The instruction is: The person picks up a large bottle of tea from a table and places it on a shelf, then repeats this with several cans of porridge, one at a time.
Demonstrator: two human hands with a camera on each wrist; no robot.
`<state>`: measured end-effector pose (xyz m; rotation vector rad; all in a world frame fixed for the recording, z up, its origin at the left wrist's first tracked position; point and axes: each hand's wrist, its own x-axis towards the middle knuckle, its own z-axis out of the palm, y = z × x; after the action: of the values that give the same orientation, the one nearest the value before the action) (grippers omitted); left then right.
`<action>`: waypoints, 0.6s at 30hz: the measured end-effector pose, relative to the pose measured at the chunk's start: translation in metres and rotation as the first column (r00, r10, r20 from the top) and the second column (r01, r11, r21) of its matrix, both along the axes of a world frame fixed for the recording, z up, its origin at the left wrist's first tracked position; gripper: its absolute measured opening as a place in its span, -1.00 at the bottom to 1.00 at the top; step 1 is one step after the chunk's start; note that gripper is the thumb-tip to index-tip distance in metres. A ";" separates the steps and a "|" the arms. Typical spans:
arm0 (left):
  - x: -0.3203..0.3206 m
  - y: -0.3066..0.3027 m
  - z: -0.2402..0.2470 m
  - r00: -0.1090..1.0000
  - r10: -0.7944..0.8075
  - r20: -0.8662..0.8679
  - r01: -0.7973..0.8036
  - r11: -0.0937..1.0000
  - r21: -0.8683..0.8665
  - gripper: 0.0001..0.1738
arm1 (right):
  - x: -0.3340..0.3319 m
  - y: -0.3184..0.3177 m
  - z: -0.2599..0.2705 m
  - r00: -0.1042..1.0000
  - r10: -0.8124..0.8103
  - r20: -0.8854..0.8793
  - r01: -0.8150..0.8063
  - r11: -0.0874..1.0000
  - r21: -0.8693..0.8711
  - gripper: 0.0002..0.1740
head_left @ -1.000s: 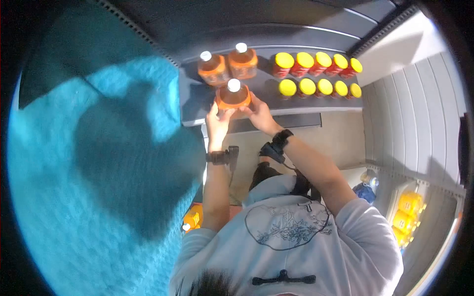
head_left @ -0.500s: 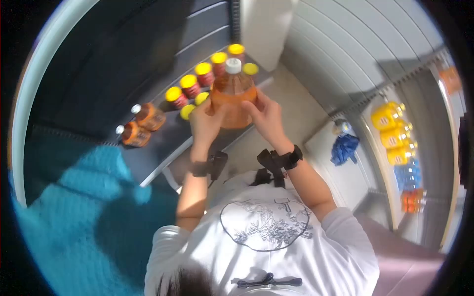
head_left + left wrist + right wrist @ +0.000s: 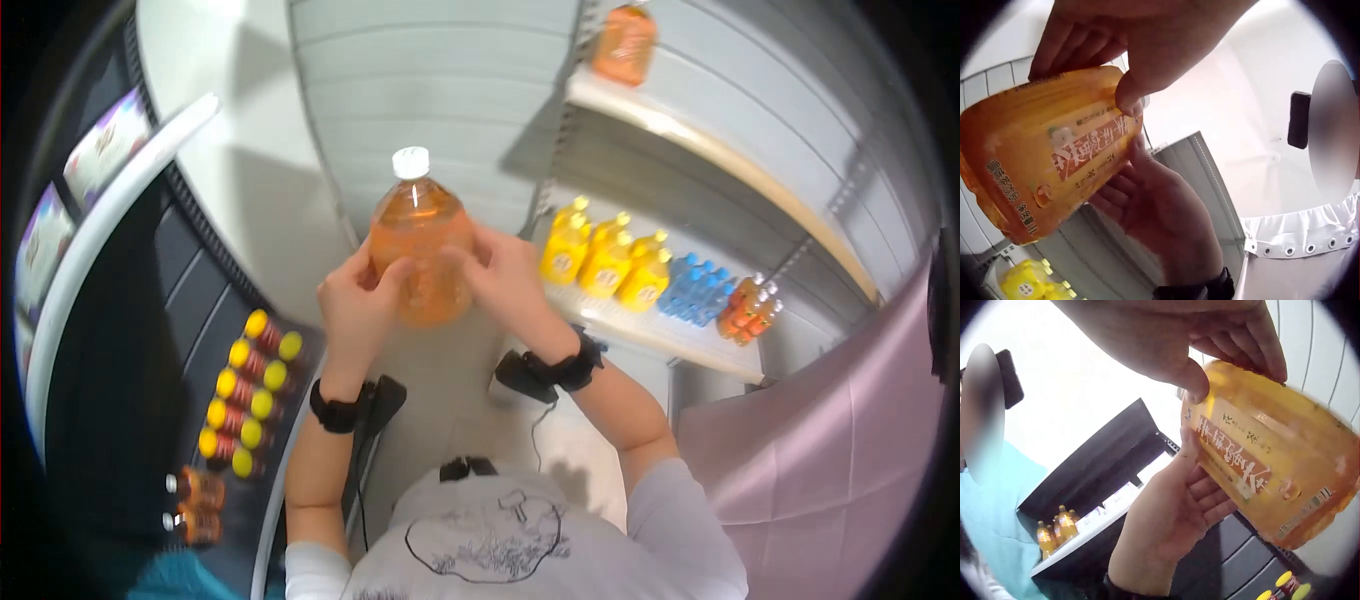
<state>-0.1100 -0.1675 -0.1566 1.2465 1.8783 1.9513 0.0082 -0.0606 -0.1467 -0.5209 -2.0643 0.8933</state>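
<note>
Bottle (image 3: 420, 250) (upright) between left hand (image 3: 352, 305), right hand (image 3: 505, 280)

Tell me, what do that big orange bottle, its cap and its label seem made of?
The bottle looks like clear, glossy plastic: amber liquid shows through its wall and light glints off it. Its cap seems opaque white plastic, fairly matte. The label appears to be thin printed film wrapped tight on the body, though paper cannot be ruled out.

Bottle (image 3: 419, 252) between both hands (image 3: 357, 305)
</note>
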 end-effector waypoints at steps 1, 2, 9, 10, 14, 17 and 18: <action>0.008 0.016 0.015 0.999 -0.026 -0.038 0.027 0.999 0.026 -0.63 | 0.009 0.013 0.012 0.998 -0.020 -0.057 0.022 0.999 0.032 -0.66; 0.018 0.028 0.027 0.997 -0.042 -0.071 0.046 0.998 0.046 -0.64 | 0.018 0.024 0.022 0.994 -0.028 -0.107 0.035 0.998 0.058 -0.67; 0.047 0.110 0.133 0.956 -0.122 -0.268 0.164 0.977 0.139 -0.67 | 0.080 0.090 0.143 0.984 -0.140 -0.112 0.167 0.945 0.280 -0.65; 0.048 0.120 0.154 0.930 -0.076 -0.359 0.128 0.984 0.123 -0.63 | 0.086 0.091 0.166 0.971 -0.199 -0.130 0.234 0.896 0.376 -0.63; 0.049 0.174 0.220 0.850 -0.059 -0.523 0.142 0.983 0.119 -0.46 | 0.096 0.151 0.225 0.978 -0.166 -0.129 0.193 0.953 0.232 -0.54; 0.047 0.216 0.246 0.829 -0.208 -0.519 0.271 0.961 0.048 -0.42 | 0.104 0.168 0.247 0.976 -0.181 -0.121 0.202 0.961 0.187 -0.54; 0.047 0.229 0.248 0.822 -0.259 -0.506 0.325 0.945 0.043 -0.41 | 0.104 0.170 0.250 0.974 -0.195 -0.114 0.212 0.962 0.172 -0.59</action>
<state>-0.0626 0.0611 0.0914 2.1038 1.6231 1.7168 0.1125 0.1096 0.1031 -0.5669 -1.9409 0.5890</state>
